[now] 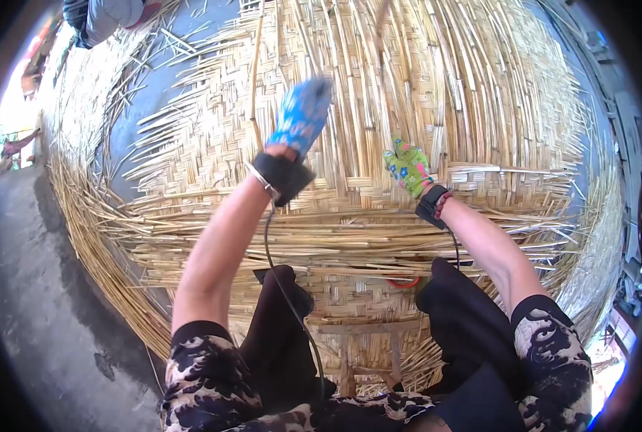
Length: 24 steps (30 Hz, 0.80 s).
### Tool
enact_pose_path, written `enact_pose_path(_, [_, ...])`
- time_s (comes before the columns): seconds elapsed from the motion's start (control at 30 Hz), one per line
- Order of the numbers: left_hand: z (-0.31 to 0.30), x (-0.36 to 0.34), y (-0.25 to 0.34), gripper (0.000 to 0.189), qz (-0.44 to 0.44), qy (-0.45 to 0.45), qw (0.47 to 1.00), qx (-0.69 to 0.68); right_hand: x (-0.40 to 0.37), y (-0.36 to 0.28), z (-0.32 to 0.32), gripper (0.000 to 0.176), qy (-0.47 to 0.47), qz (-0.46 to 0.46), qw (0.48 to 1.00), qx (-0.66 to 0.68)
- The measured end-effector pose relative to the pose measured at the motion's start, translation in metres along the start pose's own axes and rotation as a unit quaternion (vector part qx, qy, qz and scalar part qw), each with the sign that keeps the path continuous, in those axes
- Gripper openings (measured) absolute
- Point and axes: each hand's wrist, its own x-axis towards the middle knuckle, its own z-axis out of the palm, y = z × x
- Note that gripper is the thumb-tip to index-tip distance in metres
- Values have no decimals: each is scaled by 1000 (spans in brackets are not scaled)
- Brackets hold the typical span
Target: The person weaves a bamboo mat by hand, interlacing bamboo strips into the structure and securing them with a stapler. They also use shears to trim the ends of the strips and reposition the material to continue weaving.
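My left hand, in a blue patterned glove, is over the upper middle of a woven reed mat. Motion smears its fingers, so their grip does not show. Lower and to the right, my right hand wears a green glove with flowers. Its fingers are bent together at the lengthwise reeds of the mat; what they hold, if anything, is hidden. Above it, at the top edge, is a blurred brown stalk. Nearer to me, a thick band of loose reeds lies crosswise.
An orange-red ring-shaped object lies between my knees, beside a low wooden frame. Long reeds curve along the left, next to grey concrete floor. A person's leg shows at the top left.
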Motion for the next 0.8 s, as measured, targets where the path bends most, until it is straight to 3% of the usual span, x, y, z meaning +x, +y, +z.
enact_pose_path(0.03, [28, -16, -39, 22, -121, -61, 986, -94, 1, 9, -3, 33, -30, 5, 999, 26])
enact_pose_path(0.07, [60, -31, -84, 22, -113, -42, 991, -50, 1, 3, -8, 33, -30, 7, 999, 24])
enact_pose_path(0.13, [70, -47, -84, 24, -163, -57, 985, -26, -2, -18, -22, 34, -53, 56, 996, 41])
enact_pose_path(0.2, [73, -46, -81, 27, -263, -86, 946, -168, -4, -3, -16, 31, -33, 22, 999, -14])
enact_pose_path(0.23, [74, -42, -84, 31, -227, -63, 967, -101, -3, -3, -18, 30, -99, 137, 947, 272])
enact_pose_path(0.27, [74, -39, -86, 31, -224, -62, 968, -98, 0, -3, -19, 30, -156, 234, 799, 531])
enact_pose_path(0.3, [76, -36, -89, 32, -272, -95, 954, -81, 5, -4, -20, 30, -156, 231, 798, 534])
enact_pose_path(0.37, [66, -33, -79, 35, -367, -163, 913, -79, 11, 1, -17, 23, -243, 139, 747, 603])
enact_pose_path(0.47, [75, -36, -98, 38, -312, -205, 927, -35, 19, 8, -3, 22, -219, 173, 736, 617])
enact_pose_path(0.5, [78, -34, -104, 43, -248, -246, 935, 63, 16, 3, -1, 22, -218, 171, 736, 618])
enact_pose_path(0.53, [75, -34, -101, 43, -247, -245, 935, 63, 9, -21, -4, 22, -116, 280, 698, 648])
enact_pose_path(0.57, [69, -39, -93, 44, -263, -217, 939, -33, 5, -33, -6, 23, -13, 383, 644, 662])
enact_pose_path(0.6, [64, -45, -84, 44, -277, -187, 934, -129, 8, -6, 10, 23, -11, 384, 644, 661])
enact_pose_path(0.67, [57, -56, -69, 37, -301, -150, 924, -182, 14, 72, 60, 22, -241, 118, 456, 848])
enact_pose_path(0.7, [56, -63, -66, 29, -318, -104, 902, -272, 13, 62, 49, 22, -237, 117, 456, 850])
enact_pose_path(0.73, [53, -66, -62, 21, -331, -57, 871, -358, 16, 42, 29, 22, -216, 163, 490, 828])
enact_pose_path(0.77, [45, -69, -58, 26, -344, -75, 869, -347, 18, 30, 16, 21, -194, 208, 522, 804])
enact_pose_path(0.8, [48, -71, -64, 26, -342, -78, 870, -347, 21, 32, 14, 21, -190, 206, 523, 805])
